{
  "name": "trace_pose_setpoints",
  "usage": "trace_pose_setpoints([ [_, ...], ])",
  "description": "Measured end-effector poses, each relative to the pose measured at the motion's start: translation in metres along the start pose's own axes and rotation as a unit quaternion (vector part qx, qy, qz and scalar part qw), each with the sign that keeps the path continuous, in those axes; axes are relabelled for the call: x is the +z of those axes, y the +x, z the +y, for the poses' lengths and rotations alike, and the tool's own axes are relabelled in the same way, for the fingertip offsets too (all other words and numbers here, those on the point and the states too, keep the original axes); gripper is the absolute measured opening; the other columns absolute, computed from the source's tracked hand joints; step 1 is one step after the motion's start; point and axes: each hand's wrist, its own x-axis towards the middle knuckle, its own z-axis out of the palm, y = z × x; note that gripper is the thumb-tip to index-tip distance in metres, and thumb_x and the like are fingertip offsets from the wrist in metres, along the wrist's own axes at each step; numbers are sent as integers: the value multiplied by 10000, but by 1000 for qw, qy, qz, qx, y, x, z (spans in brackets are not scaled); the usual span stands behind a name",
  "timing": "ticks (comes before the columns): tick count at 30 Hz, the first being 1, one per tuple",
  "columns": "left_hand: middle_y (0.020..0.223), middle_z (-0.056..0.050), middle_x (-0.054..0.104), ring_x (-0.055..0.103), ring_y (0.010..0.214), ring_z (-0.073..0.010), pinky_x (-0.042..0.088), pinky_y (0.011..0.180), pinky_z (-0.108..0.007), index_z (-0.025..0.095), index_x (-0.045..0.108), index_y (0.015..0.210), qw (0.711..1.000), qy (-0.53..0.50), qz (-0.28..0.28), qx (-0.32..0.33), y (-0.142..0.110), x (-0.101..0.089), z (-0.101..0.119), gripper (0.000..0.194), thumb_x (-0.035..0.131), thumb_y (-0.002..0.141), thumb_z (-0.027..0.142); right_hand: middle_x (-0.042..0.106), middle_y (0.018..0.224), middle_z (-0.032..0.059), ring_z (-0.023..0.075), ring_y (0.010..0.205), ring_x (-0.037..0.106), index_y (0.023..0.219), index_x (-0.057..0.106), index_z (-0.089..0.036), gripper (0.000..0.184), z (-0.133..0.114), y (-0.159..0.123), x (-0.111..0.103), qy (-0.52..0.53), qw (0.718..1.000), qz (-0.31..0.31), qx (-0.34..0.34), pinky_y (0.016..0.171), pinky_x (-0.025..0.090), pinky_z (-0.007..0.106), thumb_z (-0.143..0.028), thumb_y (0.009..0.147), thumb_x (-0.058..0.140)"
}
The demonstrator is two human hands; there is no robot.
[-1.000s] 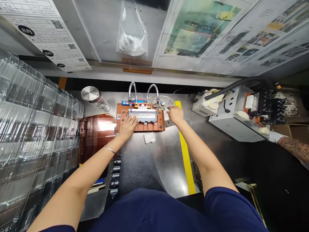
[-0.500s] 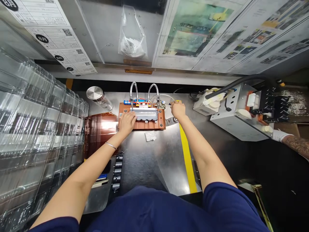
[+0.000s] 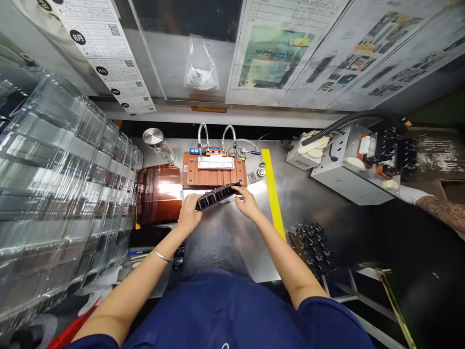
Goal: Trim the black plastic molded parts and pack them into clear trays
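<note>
Both of my hands hold a long dark ribbed part just above the metal bench, in front of the orange fixture. My left hand grips its left end. My right hand grips its right end. The part is tilted, with its right end farther from me. The fixture's white slotted bed lies bare, with two bent metal hoses rising behind it.
Tall stacks of clear plastic trays fill the left side. A stack of amber sheets and a lidded jar sit left of the fixture. Yellow tape crosses the bench. Another person's gloved hand rests by a metal box at right.
My left hand left the fixture and my right hand left the valve beside it. Both came toward me and now hold the long part, which is off the fixture. The view shifted down.
</note>
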Motion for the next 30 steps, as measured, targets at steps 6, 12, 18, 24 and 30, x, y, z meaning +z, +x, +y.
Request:
trace_pose_setpoints([
  [6, 877, -60, 623, 647, 857, -236, 569, 737, -412, 193, 525, 863, 954, -185, 72, -225, -33, -38, 10, 383, 746, 621, 391, 592, 1243, 141, 248, 1106, 566, 1267, 502, -155, 444, 7, -13, 40, -173, 976, 56, 117, 938, 455, 395, -275, 840, 518],
  [12, 971, -59, 673, 702, 768, -206, 580, 596, -321, 201, 521, 1046, 854, -413, 56, -311, -60, -71, 18, 536, 771, 617, 404, 464, 1376, 227, 352, 1249, 430, 1365, 421, -107, 627, 7, -2, 76, -244, 960, 25, 136, 995, 383, 485, -305, 799, 604],
  [18, 1050, -81, 668, 699, 786, -191, 576, 604, -293, 200, 507, 1093, 865, -407, 125, -263, -82, -74, 24, 594, 741, 652, 522, 450, 1389, 164, 282, 1276, 407, 1342, 474, -155, 554, -38, -30, 67, -124, 984, 129, 24, 1058, 360, 377, -373, 839, 555],
  [24, 902, -43, 673, 665, 803, -165, 554, 672, -255, 154, 553, 904, 867, -403, 194, -218, -83, -58, 33, 530, 805, 573, 482, 489, 1353, 86, 273, 1127, 505, 1217, 613, -289, 444, -85, -105, 93, -133, 940, 15, -314, 955, 433, 417, -404, 787, 617],
  [30, 877, -44, 680, 679, 683, -192, 577, 573, -313, 157, 542, 956, 859, -431, 145, -236, -94, -60, 46, 557, 809, 584, 474, 513, 1287, 164, 281, 1164, 476, 1212, 627, -160, 468, -57, -45, 64, -116, 969, 185, -117, 984, 411, 414, -370, 794, 605],
])
